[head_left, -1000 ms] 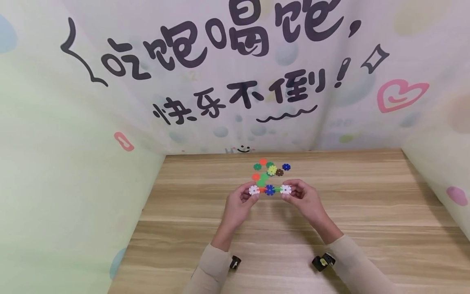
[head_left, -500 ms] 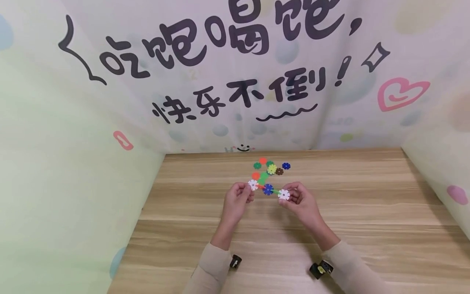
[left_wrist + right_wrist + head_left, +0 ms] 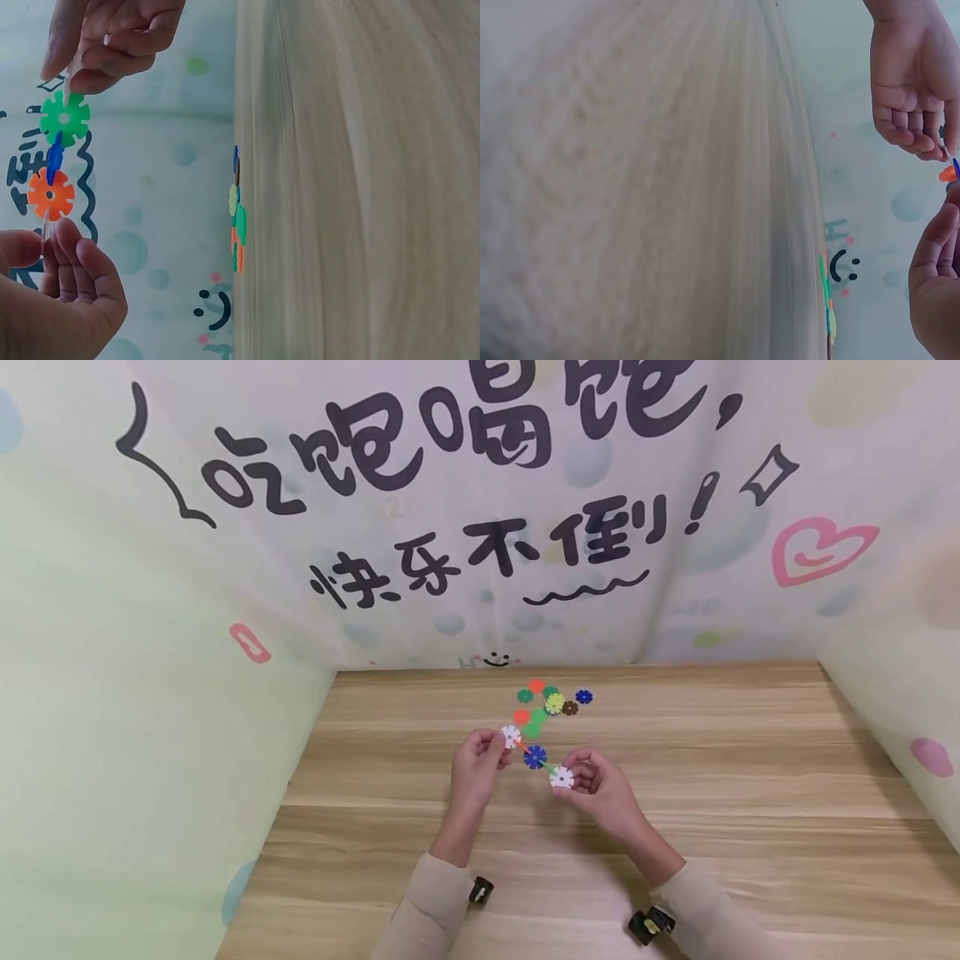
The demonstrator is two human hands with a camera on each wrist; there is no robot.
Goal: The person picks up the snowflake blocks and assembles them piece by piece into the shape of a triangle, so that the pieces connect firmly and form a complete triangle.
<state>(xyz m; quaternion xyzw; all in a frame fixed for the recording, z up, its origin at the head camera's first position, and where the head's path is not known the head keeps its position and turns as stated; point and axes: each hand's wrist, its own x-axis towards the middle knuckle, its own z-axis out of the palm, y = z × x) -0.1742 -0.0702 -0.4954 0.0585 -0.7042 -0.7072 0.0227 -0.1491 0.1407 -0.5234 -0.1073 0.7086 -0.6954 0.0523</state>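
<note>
A chain of notched plastic snowflake discs is held up over the table between both hands. It runs from a white disc (image 3: pixel 511 737) through an orange disc (image 3: pixel 51 194), a blue disc (image 3: pixel 535 757) and a green disc (image 3: pixel 64 118) to another white disc (image 3: pixel 562 777). Neighbouring discs interlock at their slots, set crosswise to each other. My left hand (image 3: pixel 475 766) pinches the far-left white disc between thumb and fingers. At the opposite end, my right hand (image 3: pixel 602 789) pinches the other white disc. The chain slopes down towards the right hand in the head view.
Behind the chain, several loose discs lie on the wooden table (image 3: pixel 390 752), among them a yellow disc (image 3: pixel 555 702), a brown disc (image 3: pixel 570 708) and a dark blue disc (image 3: pixel 583 697). A printed cloth backdrop (image 3: pixel 420 635) rises at the table's back edge.
The chain has gone from level to slanted: its right end has moved left and nearer the body with the right hand, while the left end has risen slightly. Both hands keep their pinch.
</note>
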